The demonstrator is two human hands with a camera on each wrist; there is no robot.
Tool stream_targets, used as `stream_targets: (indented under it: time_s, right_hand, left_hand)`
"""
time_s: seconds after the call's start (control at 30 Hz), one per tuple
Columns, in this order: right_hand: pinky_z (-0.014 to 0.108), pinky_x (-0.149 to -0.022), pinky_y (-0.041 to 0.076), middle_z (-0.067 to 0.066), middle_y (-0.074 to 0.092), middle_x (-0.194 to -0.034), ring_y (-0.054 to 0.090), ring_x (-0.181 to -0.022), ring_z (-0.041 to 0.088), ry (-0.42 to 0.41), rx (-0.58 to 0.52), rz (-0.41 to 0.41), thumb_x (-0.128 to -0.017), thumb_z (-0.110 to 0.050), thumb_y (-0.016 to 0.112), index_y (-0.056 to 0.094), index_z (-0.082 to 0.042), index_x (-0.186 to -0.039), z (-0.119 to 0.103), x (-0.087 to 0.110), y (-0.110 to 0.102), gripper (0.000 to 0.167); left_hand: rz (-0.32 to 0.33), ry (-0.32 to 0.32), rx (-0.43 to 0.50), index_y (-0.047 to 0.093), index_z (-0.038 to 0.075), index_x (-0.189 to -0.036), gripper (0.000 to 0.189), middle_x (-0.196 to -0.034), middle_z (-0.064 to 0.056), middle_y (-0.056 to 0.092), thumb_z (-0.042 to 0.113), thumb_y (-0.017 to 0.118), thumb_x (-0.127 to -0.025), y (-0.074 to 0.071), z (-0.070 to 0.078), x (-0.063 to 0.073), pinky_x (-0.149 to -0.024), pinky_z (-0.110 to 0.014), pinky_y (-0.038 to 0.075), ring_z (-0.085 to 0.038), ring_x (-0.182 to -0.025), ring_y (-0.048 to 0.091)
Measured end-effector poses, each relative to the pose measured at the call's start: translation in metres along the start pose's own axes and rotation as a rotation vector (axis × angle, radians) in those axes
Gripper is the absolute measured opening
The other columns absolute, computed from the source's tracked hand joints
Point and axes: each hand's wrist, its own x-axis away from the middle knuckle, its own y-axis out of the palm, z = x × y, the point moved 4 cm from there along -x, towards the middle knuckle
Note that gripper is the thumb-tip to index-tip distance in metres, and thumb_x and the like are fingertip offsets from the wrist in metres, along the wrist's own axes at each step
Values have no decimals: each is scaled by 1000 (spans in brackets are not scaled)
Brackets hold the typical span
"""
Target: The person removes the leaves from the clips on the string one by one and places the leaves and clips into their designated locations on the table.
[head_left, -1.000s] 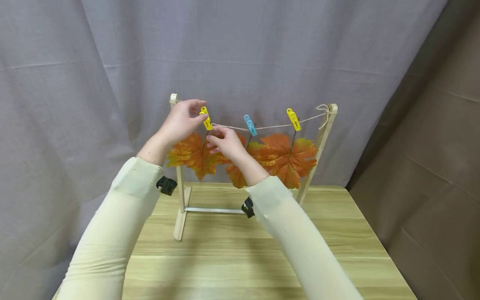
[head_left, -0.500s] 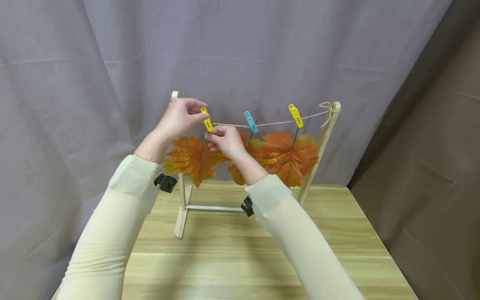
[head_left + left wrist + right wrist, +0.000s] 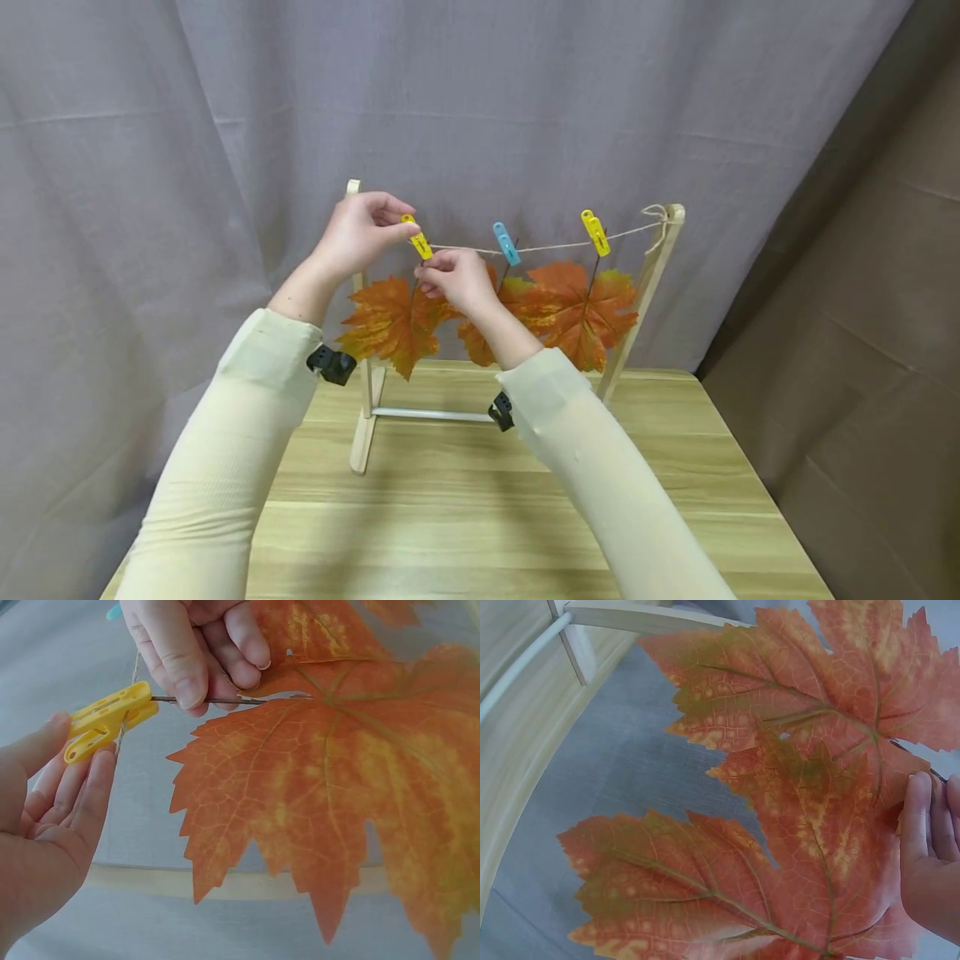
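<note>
Our left hand (image 3: 360, 229) pinches the yellow peg (image 3: 120, 703), our right hand (image 3: 463, 279) the stem (image 3: 232, 701) of the leaf (image 3: 397, 321) just below; we're seemingly mid-clipping, and letting go calls for a firm bite.

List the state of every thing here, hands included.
String: sagging slightly, tied at right.
Left yellow clip: on string; open or closed unclear.
Blue clip: fastened to string, tilted.
Right yellow clip: fastened to string, tilted.
Left leaf: hanging.
Middle leaf: hanging, partly hidden.
Right leaf: hanging.
Frame: standing.
Left hand: pinching left yellow clip.
Right hand: pinching left leaf's stem.
</note>
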Motion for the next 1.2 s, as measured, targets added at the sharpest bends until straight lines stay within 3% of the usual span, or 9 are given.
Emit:
stream_targets:
  time_s: [0.4,0.83,1.07,1.2]
  right_hand:
    - [29,-70,57,17,71,-90,65,-66,13,7,49,-2,-87,-13,66,69,3,-93,0,3,-3,17]
    - [30,-70,57,16,71,-88,65,-67,13,1,82,-2,-87,-16,66,70,1,-91,6,6,-5,17]
    - [30,-70,57,16,71,-87,66,-68,15,11,82,2,-87,-14,66,69,1,-90,9,6,-6,16]
    - [30,-71,57,16,71,-87,65,-65,12,18,77,5,-87,-14,66,69,1,-90,9,6,-5,16]
  left_hand:
    - [56,-58,111,65,0,-108,26,-96,-12,69,16,67,-87,-2,-10,-1,-75,-19,50,1,-72,60]
    - [85,-79,202,62,1,-113,30,-98,-6,67,19,64,-89,-2,-12,1,-89,-32,52,-2,-76,61]
    - [109,-94,324,61,-2,-113,29,-94,0,65,14,63,-89,-1,-19,0,-91,-32,51,-9,-80,64]
    - [124,-92,429,60,-5,-112,28,-89,6,65,10,63,-88,-2,-22,1,-86,-26,53,-5,-76,63]
